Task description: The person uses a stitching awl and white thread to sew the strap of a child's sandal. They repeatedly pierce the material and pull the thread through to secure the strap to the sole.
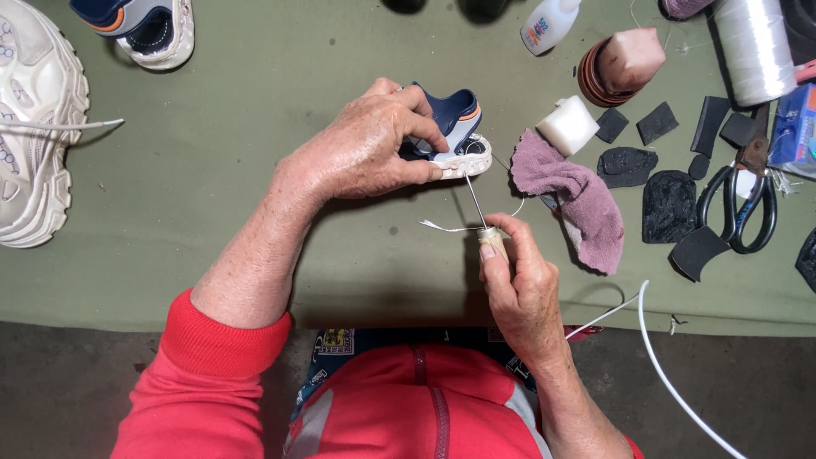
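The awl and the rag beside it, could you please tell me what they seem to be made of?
The awl looks like a thin, shiny metal shaft in a pale, matte handle, probably wood. The rag looks like soft mauve terry cloth: fuzzy nap, limp folds.

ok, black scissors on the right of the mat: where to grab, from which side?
Probably the scissors by their looped handles, coming from the near edge of the mat. The loops lie flat and face the person, bare on that side. The blade end points away and sits among black rubber scraps and a blue box, so it is crowded.
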